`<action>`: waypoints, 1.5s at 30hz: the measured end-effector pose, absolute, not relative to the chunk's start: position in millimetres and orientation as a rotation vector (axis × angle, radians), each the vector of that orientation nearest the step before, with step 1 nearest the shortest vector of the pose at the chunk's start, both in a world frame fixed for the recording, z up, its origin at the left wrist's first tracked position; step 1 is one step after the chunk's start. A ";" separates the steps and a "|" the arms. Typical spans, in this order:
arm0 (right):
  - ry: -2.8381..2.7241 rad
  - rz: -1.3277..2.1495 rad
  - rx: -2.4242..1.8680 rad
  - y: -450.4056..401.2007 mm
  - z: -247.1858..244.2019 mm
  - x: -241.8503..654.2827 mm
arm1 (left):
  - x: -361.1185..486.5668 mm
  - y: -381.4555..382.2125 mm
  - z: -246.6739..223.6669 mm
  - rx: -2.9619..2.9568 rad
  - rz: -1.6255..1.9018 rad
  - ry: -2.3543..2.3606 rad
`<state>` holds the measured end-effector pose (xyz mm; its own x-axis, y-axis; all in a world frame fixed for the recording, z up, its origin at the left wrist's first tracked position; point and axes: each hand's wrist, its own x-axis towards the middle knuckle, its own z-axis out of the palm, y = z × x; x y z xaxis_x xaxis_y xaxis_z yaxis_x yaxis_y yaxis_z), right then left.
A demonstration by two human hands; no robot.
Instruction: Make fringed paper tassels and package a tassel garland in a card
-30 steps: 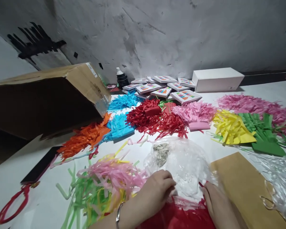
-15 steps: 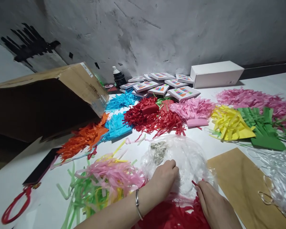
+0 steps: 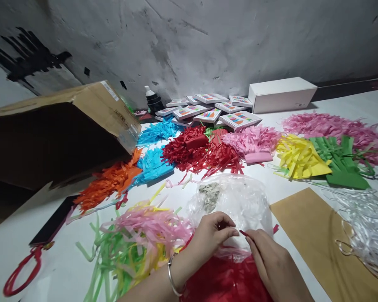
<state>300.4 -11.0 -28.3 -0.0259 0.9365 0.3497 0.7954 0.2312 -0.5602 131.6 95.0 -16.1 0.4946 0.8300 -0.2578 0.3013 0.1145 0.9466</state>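
My right hand (image 3: 269, 258) is closed in a pinch on a twisted red paper strip (image 3: 243, 233), whose thin tip sticks out past the fingers. Just left of that tip is my left hand (image 3: 214, 230), its thumb and index finger curled towards each other. Whatever those fingers pinch, if anything, is too small to make out. Beneath both wrists lies red fringed tissue paper (image 3: 227, 281), partly covered by the arms. Behind the hands sits a clear plastic bag (image 3: 239, 197) with a crumpled greyish piece showing in it.
Pink, green and yellow strips (image 3: 151, 230) lie left of my hands. Orange (image 3: 107, 188), blue (image 3: 154, 167), red (image 3: 192, 147) and yellow (image 3: 299, 161) fringed bundles line the back. Right are a brown sheet (image 3: 311, 235) and white string (image 3: 365, 226). A cardboard box (image 3: 103, 109) leans left.
My hands have come together, the right moving left and slightly up with the red strip. The left hand has turned, showing its thumb and index finger. The view has shifted slightly.
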 end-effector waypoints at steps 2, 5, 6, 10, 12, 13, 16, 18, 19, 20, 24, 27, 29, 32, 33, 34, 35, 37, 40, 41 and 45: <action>-1.858 0.283 -1.623 -8.9 -31.8 298.3 | 131.6 98.1 -21.6 1.458 0.485 1.104; -1.874 0.296 -1.662 -7.0 -37.2 296.8 | 131.7 102.7 -28.7 1.416 0.468 1.123; -1.870 0.287 -1.676 -6.9 -38.1 296.5 | 131.7 103.2 -30.3 1.388 0.465 1.118; -1.840 0.205 -1.707 -7.3 -35.3 295.4 | 131.5 101.1 -32.2 1.262 0.445 1.064; -1.847 0.207 -1.706 -7.1 -33.4 295.2 | 131.0 99.1 -30.6 1.233 0.433 1.039; -1.852 0.219 -1.704 -6.9 -33.2 295.1 | 130.6 98.3 -29.3 1.233 0.434 1.034; -1.822 0.261 -1.713 -6.1 -35.8 294.1 | 129.5 95.6 -22.9 1.299 0.481 1.042; -1.782 0.309 -1.703 -6.1 -38.1 292.6 | 129.4 93.0 -17.2 1.375 0.543 1.019; -1.761 0.335 -1.691 -6.2 -38.5 291.7 | 129.6 91.2 -14.3 1.379 0.557 1.002; -1.739 0.360 -1.675 -6.5 -38.2 290.8 | 130.1 89.2 -11.5 1.348 0.561 0.988; -1.669 0.466 -1.589 -7.5 -28.7 289.0 | 131.8 78.8 -4.0 1.066 0.536 0.977; -1.631 0.566 -1.510 -8.5 -18.6 288.8 | 131.2 72.3 -1.0 1.052 0.578 0.964; -1.572 0.598 -1.489 -9.5 -14.3 287.9 | 130.3 69.7 1.0 1.074 0.610 0.976; -1.544 0.624 -1.478 -10.9 -12.6 285.4 | 129.5 67.0 3.7 1.043 0.623 0.989; -1.564 0.620 -1.473 -11.2 -12.6 284.9 | 129.4 66.0 4.3 1.042 0.627 0.991; -1.591 0.606 -1.468 -11.4 -12.6 284.8 | 129.2 64.8 4.6 1.064 0.633 1.000; -1.624 0.587 -1.466 -11.4 -12.3 285.3 | 129.0 63.4 4.6 1.111 0.645 1.011; -1.701 0.566 -1.473 -11.1 -10.6 287.7 | 128.1 60.1 4.0 1.242 0.679 1.025; -1.762 0.593 -1.503 -10.8 -6.0 292.9 | 126.0 55.4 2.8 1.378 0.700 1.027; -1.762 0.599 -1.512 -11.0 -4.3 294.3 | 125.3 54.3 2.7 1.397 0.699 1.029; -1.742 0.677 -1.502 -13.7 -0.3 294.9 | 122.6 53.0 5.9 1.464 0.683 1.004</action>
